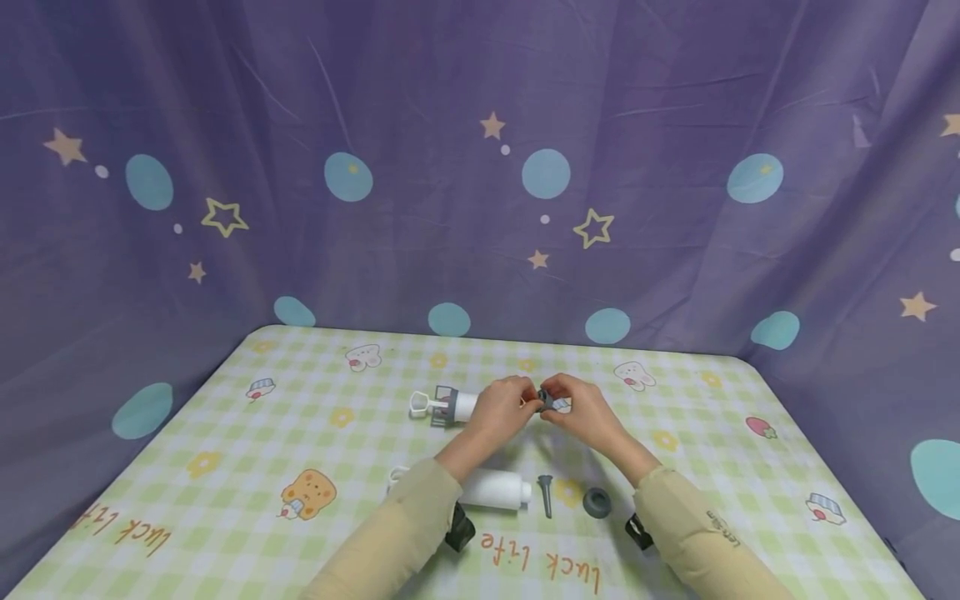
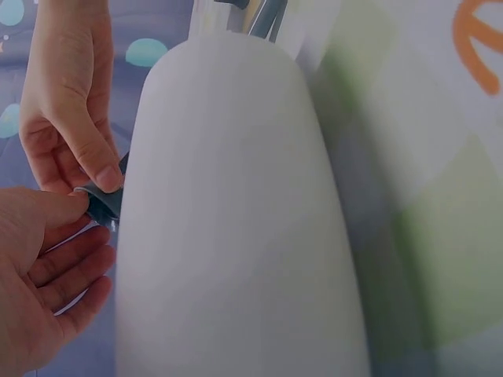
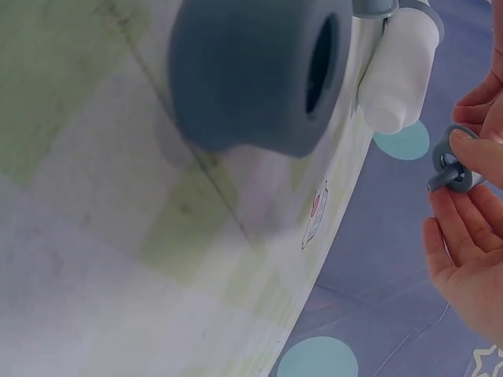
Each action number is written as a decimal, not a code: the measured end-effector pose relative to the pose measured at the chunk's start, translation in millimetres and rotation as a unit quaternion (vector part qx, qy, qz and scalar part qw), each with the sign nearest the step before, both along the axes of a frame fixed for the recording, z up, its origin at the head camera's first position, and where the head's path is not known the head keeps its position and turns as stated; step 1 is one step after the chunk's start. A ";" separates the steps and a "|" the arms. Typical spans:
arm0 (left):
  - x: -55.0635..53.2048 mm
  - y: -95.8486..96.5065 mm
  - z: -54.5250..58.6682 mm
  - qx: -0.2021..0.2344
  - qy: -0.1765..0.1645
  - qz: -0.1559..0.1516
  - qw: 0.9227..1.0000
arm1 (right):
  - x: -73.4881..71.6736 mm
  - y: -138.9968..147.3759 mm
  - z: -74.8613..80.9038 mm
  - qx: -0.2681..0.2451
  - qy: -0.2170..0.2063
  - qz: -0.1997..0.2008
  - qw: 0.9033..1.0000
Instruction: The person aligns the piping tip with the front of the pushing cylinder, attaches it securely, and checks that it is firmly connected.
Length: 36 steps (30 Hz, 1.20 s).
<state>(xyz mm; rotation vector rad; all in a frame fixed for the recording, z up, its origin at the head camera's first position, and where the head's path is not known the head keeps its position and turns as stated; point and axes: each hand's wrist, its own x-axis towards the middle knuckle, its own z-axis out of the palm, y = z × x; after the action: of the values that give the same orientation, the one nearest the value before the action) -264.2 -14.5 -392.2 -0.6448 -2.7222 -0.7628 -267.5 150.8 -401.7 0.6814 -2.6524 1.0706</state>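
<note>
In the head view, my left hand (image 1: 504,410) and right hand (image 1: 583,410) meet above the table, both pinching a small dark grey ring cap (image 1: 545,400). A short grey nozzle (image 3: 445,177) pokes through the opening of that ring in the right wrist view. My right thumb and fingers hold its rim, while my left fingertips grip its other side, partly hidden. Beyond my left hand lies a white tube (image 1: 465,407) with a grey collar and a white loop handle. Nearer me are a white bottle-like cylinder (image 1: 495,489), a tapered grey nozzle (image 1: 546,496) and another grey ring cap (image 1: 597,502).
A green-and-white checked cloth with cartoon prints covers the table (image 1: 247,467). Behind it hangs a purple curtain (image 1: 465,100) with stars and blue dots. The white cylinder (image 2: 236,220) fills much of the left wrist view, close to the camera.
</note>
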 end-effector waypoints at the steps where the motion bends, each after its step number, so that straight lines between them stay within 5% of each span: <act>1: 0.1 0.4 -0.4 -0.001 0.000 -0.001 1.000 | -0.1 0.1 0.2 0.001 0.003 -0.001 1.000; 26: -2.6 -7.8 2.1 -0.012 0.002 -0.005 1.000 | 0.4 0.4 -0.2 -0.005 -0.005 -0.009 1.000; 36: -8.7 -23.0 4.3 -0.070 -0.022 0.017 0.997 | -3.6 2.3 -4.8 0.005 -0.032 -0.009 0.999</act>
<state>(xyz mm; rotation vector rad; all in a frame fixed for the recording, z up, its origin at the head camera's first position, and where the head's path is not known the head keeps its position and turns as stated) -272.9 -37.5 -387.9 -0.6152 -2.8394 -0.5880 -271.1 153.1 -406.5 0.6352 -2.7146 1.0923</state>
